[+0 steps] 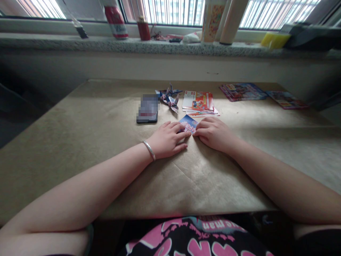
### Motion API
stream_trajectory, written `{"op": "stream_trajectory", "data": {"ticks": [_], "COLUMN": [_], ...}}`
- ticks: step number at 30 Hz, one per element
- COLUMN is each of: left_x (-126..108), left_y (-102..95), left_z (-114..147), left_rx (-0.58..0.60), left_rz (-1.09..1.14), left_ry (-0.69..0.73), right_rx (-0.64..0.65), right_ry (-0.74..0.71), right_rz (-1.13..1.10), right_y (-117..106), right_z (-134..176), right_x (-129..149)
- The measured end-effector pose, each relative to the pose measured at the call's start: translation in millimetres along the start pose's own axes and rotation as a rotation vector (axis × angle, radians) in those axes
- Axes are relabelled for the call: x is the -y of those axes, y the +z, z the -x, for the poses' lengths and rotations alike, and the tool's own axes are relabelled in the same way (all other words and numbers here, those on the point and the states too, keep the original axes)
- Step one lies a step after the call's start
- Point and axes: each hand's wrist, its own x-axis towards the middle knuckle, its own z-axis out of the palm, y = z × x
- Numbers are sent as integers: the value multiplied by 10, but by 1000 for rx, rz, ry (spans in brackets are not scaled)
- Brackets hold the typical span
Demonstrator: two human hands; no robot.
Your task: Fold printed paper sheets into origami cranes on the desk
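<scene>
While both hands lie flat on the brown paper-covered table, the left hand and right hand press their fingertips, fingers close together, on one small folded blue-and-pink paper between them. Just beyond lie one phone, two folded paper cranes and one stack of printed sheets; two more leaflets lie far right.

A phone lay beside folded paper cranes and stacked leaflets on the paper-covered table; cans lined the windowsill.
</scene>
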Motion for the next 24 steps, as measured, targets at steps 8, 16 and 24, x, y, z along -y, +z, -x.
{"op": "stream_trajectory", "data": {"ticks": [8, 16, 24], "left_x": [19, 19, 27], "left_y": [35, 27, 40], "left_z": [-11, 4, 0], "left_rx": [8, 17, 18], "left_rz": [32, 32, 37], "left_ry": [-17, -24, -20], "right_rx": [36, 149, 240], "right_ry": [60, 146, 188], "right_rz": [-105, -256, -308], "right_y": [-74, -132, -199], "right_z": [152, 283, 351], "right_x": [-238, -463, -599]}}
